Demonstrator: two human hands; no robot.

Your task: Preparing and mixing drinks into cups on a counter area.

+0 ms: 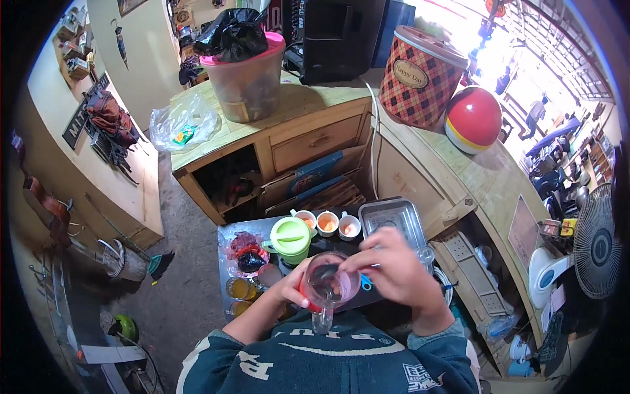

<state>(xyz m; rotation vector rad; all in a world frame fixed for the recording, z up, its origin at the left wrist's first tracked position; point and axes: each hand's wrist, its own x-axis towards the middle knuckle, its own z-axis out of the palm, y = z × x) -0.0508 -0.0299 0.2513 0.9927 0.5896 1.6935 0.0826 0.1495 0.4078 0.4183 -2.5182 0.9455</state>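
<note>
Head: glass mug in curled left hand; right hand pinched above it, hold unclear. Right-hand knock could tip it.

cream wall, left | rough grey floor | angled wooden counter, drawer beneath its top | bright daylight, upper right
</note>
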